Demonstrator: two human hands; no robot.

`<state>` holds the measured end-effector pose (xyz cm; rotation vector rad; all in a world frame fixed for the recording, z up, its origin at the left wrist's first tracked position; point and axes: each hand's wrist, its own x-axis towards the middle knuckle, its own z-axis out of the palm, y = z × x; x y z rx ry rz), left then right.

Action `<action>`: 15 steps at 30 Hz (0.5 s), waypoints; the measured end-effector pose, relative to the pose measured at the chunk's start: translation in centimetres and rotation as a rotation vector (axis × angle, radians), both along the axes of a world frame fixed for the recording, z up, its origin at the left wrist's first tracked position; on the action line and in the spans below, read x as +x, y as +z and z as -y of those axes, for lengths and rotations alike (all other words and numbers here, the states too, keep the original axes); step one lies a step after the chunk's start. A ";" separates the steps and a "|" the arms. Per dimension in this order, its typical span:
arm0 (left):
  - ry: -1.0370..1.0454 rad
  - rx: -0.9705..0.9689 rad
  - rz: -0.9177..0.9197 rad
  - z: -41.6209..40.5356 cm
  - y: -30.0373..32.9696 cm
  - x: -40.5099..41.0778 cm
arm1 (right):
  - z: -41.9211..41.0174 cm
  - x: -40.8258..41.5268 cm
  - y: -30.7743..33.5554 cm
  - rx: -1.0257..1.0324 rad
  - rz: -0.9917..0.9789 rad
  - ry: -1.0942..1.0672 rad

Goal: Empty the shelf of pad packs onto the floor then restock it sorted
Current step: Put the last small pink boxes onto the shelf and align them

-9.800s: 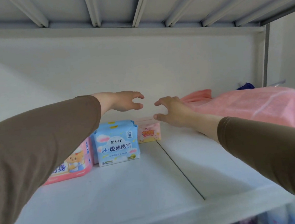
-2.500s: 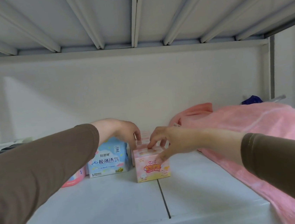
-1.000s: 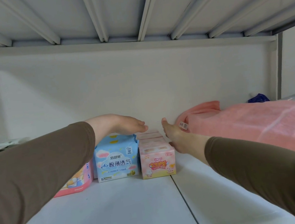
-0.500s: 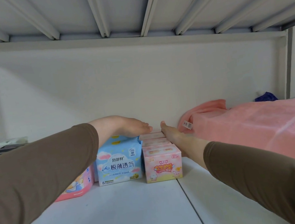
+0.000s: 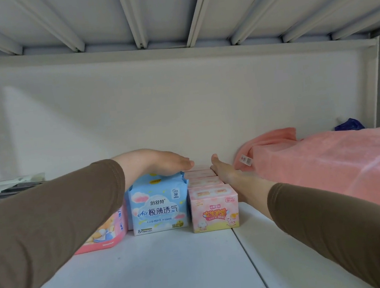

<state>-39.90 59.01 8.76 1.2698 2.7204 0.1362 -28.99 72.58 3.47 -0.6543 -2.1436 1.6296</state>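
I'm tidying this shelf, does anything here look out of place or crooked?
The packs look tidy: the blue pack and the row of small pink packs stand upright and square. The one odd item is the pink towel heaped on the shelf to their right.

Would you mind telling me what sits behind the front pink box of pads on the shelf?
Behind the front pink box, the tops of more pink boxes run in a row toward the back wall. The right hand lies flat along their right side. Their fronts are hidden, so an exact count is unclear.
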 end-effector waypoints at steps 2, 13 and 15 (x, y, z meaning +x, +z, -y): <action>0.000 0.018 0.007 0.6 0.2 0.1 | -0.3 -0.1 -0.2 -0.032 -0.011 0.005; 0.002 -0.067 0.160 5.7 1.9 0.8 | -0.8 0.0 -0.8 -0.138 0.003 0.039; -0.025 -0.097 0.137 5.9 1.7 0.8 | -1.1 -0.2 -0.9 -0.096 0.026 0.062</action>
